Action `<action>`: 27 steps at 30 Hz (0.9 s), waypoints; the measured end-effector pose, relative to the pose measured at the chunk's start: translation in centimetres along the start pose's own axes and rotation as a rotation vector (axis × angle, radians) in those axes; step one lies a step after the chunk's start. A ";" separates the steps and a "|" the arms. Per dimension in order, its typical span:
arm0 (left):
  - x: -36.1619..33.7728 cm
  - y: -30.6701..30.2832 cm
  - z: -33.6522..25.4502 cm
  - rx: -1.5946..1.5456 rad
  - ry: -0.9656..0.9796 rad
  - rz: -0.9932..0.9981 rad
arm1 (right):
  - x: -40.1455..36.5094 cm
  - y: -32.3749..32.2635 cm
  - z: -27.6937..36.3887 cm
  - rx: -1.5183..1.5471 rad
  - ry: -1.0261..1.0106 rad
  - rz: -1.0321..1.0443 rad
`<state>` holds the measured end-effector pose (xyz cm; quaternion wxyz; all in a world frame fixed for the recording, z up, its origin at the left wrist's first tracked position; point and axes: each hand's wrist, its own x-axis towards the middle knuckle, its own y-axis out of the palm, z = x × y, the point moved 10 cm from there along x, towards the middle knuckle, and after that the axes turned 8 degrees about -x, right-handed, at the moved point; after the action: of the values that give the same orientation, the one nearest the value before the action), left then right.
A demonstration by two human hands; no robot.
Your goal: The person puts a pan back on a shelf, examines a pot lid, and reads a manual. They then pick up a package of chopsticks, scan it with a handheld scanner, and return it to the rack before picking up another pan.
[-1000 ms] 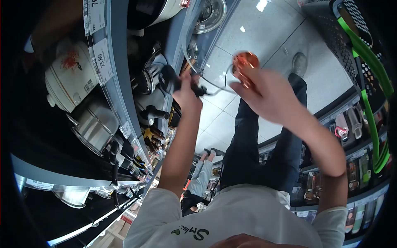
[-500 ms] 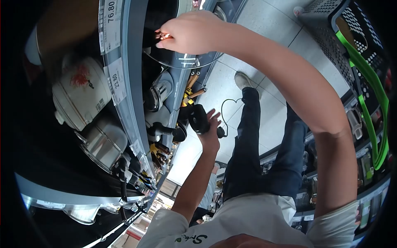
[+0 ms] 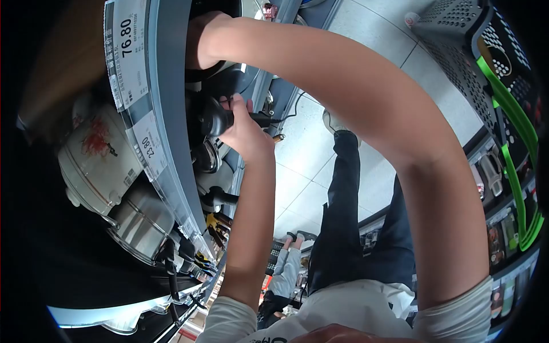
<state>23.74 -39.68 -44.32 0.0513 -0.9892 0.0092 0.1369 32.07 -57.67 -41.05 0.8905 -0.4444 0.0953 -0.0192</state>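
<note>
My left hand is closed around a black handheld device with a rounded head and a thin cable running off its far end. It is held close to the front of the shelf. My right hand reaches into the shelf at the top, into the dark opening of a black pot or pan. Its fingers are hidden there, so I cannot see what they touch. Below the left hand are a shiny metal lid or pot and a black handle.
Price labels line the grey shelf edge. A white floral pot and a steel pot sit on the shelf at left. A grey basket with green handles stands at upper right. Another person's legs show beyond.
My left hand has moved up toward the shelf with the black device. My right hand, earlier pinching a shiny copper-coloured part above a clear lid, has gone deeper into the shelf.
</note>
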 end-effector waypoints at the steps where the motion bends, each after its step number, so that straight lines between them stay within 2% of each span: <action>1: 0.5 0.2 -0.1 -0.005 0.012 -0.020 | 0.2 -0.3 -0.1 0.008 0.022 -0.047; 2: 1.0 0.4 -0.3 0.021 0.032 -0.032 | 0.6 0.3 -0.2 0.008 0.020 -0.044; 4: 2.2 0.7 -0.3 0.040 0.034 -0.015 | 1.4 -0.8 0.0 0.003 -0.008 -0.298; 7: 3.1 1.5 -0.5 0.071 0.003 -0.021 | 3.3 0.0 0.2 0.022 -0.018 -0.283; 9: 3.5 1.1 0.6 0.075 -0.151 -0.130 | 4.5 0.0 0.3 0.038 -0.027 -0.275; 11: 4.6 1.3 0.7 0.047 -0.099 -0.114 | 5.4 0.0 0.4 0.044 -0.037 -0.275; 13: 5.7 1.7 0.3 -0.007 -0.002 -0.078 | 5.3 -1.4 -0.4 0.118 0.063 -0.348; 14: 6.3 1.9 0.4 0.002 -0.005 -0.038 | 4.0 -3.2 0.3 0.051 -0.154 -0.470; 17: 6.9 2.1 0.3 0.017 0.004 -0.059 | 6.3 -2.8 -0.3 -0.038 -0.164 -0.514; 19: 6.7 1.8 0.6 0.030 -0.039 -0.122 | 5.1 -3.6 -0.8 0.044 -0.197 -0.544; 23: 7.7 1.0 1.4 0.045 0.005 -0.137 | 4.2 -3.7 -0.3 -0.185 -0.193 -0.601; 27: 8.7 0.9 1.4 0.190 0.028 -0.086 | 3.8 -3.5 0.4 -0.409 -0.183 -0.652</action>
<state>31.68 -40.42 -48.09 0.1505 -0.9812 -0.0197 0.1193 36.06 -59.95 -38.66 0.7357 -0.6195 -0.1285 -0.2418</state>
